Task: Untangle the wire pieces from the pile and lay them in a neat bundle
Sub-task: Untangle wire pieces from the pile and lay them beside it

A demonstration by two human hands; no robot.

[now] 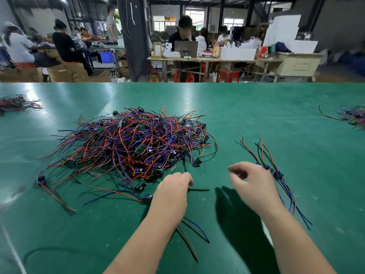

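A big tangled pile [134, 143] of red, blue and black wire pieces with small green boards lies on the green table [256, 107], left of centre. My left hand [171, 192] sits at the pile's near edge, fingers curled down round a wire piece [197, 232]. A black lead of that piece pokes out to the right, and others trail back under my wrist. My right hand [250, 180] hovers above the table with loosely curled fingers and nothing in it. Just to its right lies a small laid-out bundle [276, 175] of a few pieces.
A loose piece with a green board [147, 198] lies beside my left hand, and another [41, 179] at the pile's left edge. Smaller wire heaps sit at the far left [15, 103] and far right [351, 115]. People work at tables beyond the far edge.
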